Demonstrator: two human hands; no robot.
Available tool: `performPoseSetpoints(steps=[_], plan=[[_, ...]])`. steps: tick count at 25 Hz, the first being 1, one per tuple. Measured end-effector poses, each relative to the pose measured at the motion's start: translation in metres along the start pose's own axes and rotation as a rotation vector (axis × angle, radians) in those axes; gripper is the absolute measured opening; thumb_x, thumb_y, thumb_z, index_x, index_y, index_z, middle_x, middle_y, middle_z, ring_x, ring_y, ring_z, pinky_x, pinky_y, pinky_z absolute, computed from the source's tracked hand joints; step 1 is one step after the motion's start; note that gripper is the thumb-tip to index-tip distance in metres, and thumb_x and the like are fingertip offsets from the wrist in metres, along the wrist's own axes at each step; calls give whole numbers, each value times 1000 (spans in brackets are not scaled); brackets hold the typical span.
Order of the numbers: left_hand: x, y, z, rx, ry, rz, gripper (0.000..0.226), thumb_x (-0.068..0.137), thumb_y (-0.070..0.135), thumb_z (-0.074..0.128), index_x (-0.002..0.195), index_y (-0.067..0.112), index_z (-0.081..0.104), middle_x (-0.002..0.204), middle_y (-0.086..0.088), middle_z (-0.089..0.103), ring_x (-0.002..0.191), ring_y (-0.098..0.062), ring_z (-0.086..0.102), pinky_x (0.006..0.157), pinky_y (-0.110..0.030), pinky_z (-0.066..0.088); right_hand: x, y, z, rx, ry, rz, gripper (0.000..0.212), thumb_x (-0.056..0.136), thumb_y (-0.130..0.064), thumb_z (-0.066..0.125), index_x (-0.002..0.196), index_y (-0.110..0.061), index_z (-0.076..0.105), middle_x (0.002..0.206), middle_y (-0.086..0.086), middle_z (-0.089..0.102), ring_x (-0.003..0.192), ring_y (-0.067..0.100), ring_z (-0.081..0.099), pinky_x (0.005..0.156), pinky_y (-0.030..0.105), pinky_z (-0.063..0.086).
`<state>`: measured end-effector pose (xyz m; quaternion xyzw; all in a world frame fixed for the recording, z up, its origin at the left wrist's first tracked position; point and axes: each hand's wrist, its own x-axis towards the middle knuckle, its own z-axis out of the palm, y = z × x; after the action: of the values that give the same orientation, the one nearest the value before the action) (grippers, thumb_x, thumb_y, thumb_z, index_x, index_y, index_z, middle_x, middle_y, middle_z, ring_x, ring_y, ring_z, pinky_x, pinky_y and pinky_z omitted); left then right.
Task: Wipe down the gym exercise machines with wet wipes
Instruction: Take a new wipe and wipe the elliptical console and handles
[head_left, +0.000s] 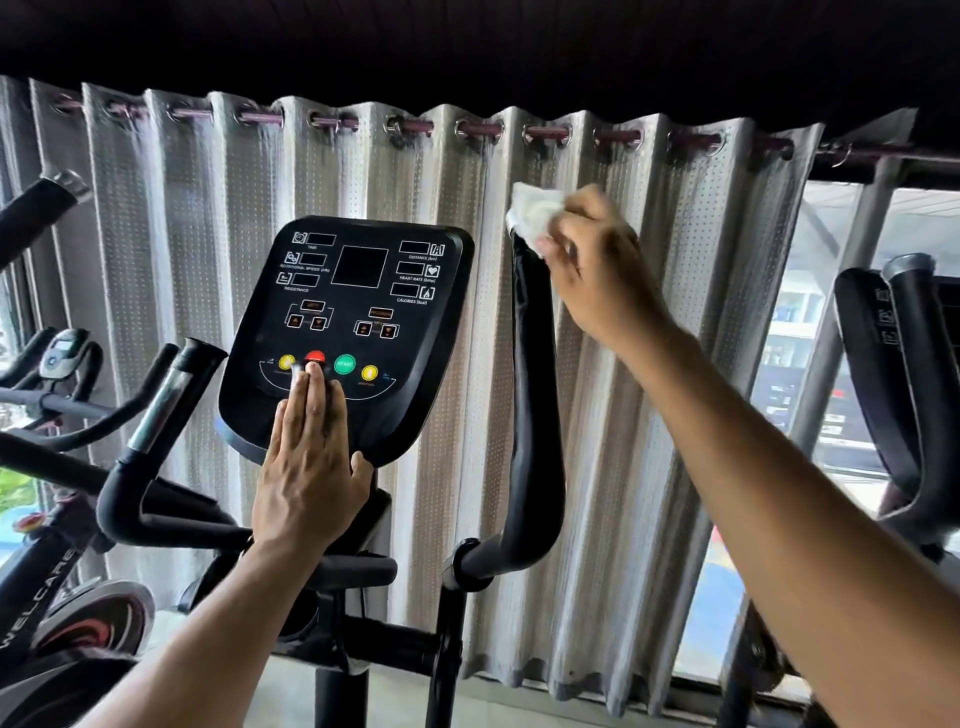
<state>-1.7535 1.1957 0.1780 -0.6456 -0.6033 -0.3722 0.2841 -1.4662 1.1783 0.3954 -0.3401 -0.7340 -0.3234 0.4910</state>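
Note:
An exercise machine stands in front of me with a black console (358, 312) that carries coloured round buttons. My left hand (309, 467) lies flat on the console's lower part, fingers straight, fingertips near the red button. A tall black padded handle (535, 395) rises right of the console. My right hand (597, 260) grips a crumpled white wet wipe (532, 210) and presses it against the top end of that handle. The shorter left handle (171, 400), with a chrome section, sticks up left of the console.
A grey eyelet curtain (441, 208) hangs close behind the machine. A spin bike (57, 519) stands at the left, and another machine's black handles (904, 364) stand at the right by a window.

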Motion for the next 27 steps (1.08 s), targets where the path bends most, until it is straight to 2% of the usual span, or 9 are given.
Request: performPoseSetpoints(steps=[3, 5, 8, 14, 16, 19, 21, 24, 27], plan=[[1, 0, 1, -17, -2, -7, 96, 81, 21, 73, 160, -5, 24, 172, -22, 5, 161, -31, 2, 129, -49, 19, 41, -2, -4, -158, -174, -232, 16, 98, -3, 62, 112, 2, 57, 101, 16, 64, 81, 20, 63, 74, 35, 62], [1, 0, 2, -30, 1, -12, 97, 81, 20, 74, 160, -4, 24, 172, -21, 5, 161, -30, 1, 129, -49, 19, 52, -1, -6, -198, -235, -315, 25, 97, -1, 61, 120, -2, 52, 93, 12, 65, 74, 20, 63, 66, 34, 61], [-1, -1, 3, -35, 8, -17, 98, 80, 20, 74, 160, -4, 25, 173, -20, 4, 161, -28, -1, 128, -50, 19, 51, -2, -10, -380, -284, -392, 14, 98, 0, 57, 106, 0, 68, 89, 9, 64, 81, 23, 58, 68, 34, 60], [0, -1, 3, -46, 8, -13, 97, 80, 19, 74, 160, -3, 25, 173, -20, 4, 161, -29, -1, 128, -50, 19, 14, -31, -24, -328, -450, -308, 29, 100, 4, 46, 116, 2, 70, 119, 16, 53, 110, 23, 56, 95, 38, 58], [0, -1, 3, -47, 10, -17, 97, 79, 19, 74, 160, -3, 26, 172, -20, 5, 161, -29, -1, 128, -51, 19, -7, -47, -32, -340, -486, -311, 29, 100, -1, 44, 111, 2, 71, 124, 16, 50, 108, 23, 52, 87, 32, 58], [0, 0, 3, -45, -4, -18, 97, 79, 20, 74, 160, -3, 26, 173, -20, 4, 161, -29, -2, 129, -50, 18, -47, -73, -45, -332, -543, -296, 27, 101, -11, 44, 91, -4, 69, 115, 8, 50, 95, 17, 45, 60, 17, 45], [0, 0, 3, -44, -9, -23, 97, 79, 20, 74, 160, -4, 25, 173, -20, 3, 161, -29, -2, 129, -49, 17, -74, -89, -54, -307, -566, -296, 28, 102, -14, 44, 88, -7, 67, 115, 6, 50, 92, 16, 43, 66, 23, 50], [-1, -1, 3, -31, -7, -27, 98, 80, 20, 73, 161, -4, 23, 173, -20, 3, 161, -28, -3, 129, -48, 16, -109, -108, -64, -325, -638, -363, 23, 101, -4, 46, 97, -6, 69, 114, 6, 46, 92, 18, 41, 83, 30, 52], [-1, -1, 3, -24, -7, -24, 98, 81, 21, 72, 161, -3, 22, 173, -20, 2, 161, -28, -4, 129, -47, 15, -121, -119, -79, -292, -710, -386, 24, 95, -1, 49, 104, -10, 70, 116, 2, 49, 94, 16, 44, 81, 25, 53]])
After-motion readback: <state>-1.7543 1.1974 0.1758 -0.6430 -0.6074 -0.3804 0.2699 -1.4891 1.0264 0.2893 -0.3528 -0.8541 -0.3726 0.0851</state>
